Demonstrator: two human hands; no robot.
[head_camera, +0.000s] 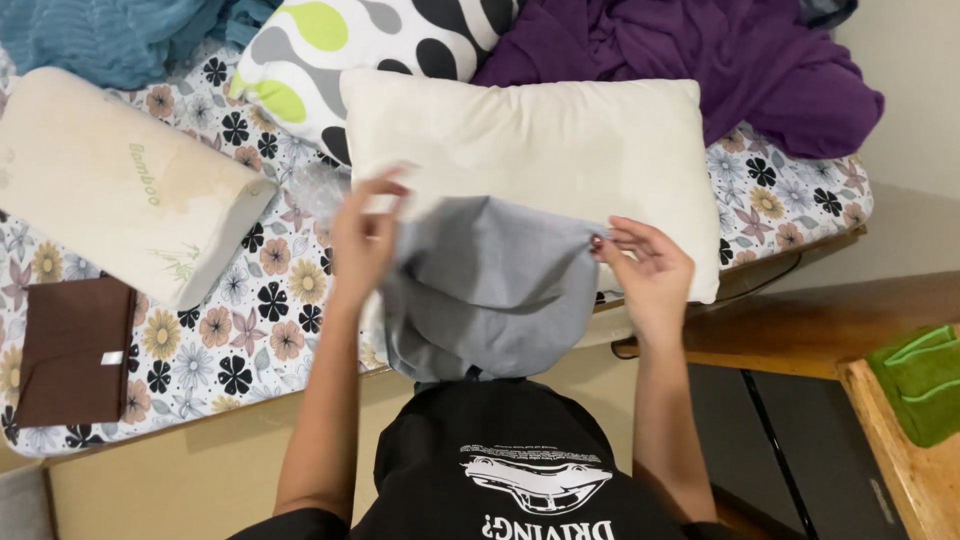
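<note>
In the middle of the frame both hands hold up a grey pillowcase (487, 290) by its upper edge. The left hand (362, 243) grips the cloth at its upper left corner, fingers closed on the fabric, slightly blurred. The right hand (648, 268) pinches the upper right corner between thumb and fingertips. The pillowcase hangs slack between them, its lower part drooping in front of the person's black shirt (505, 465). Just behind the cloth, a bare cream pillow (540, 135) lies on the bed (240, 330), which wears a flower-print sheet. At the left of the frame rests a contoured foam pillow (110, 180), with a folded brown cloth (72, 350) below it. A patterned cushion (340, 50) and a crumpled purple blanket (700, 60) sit along the top, and a teal blanket (110, 35) lies in the upper left corner. A green cloth (925, 385) lies on a wooden bench (890, 470) at the lower right.
</note>
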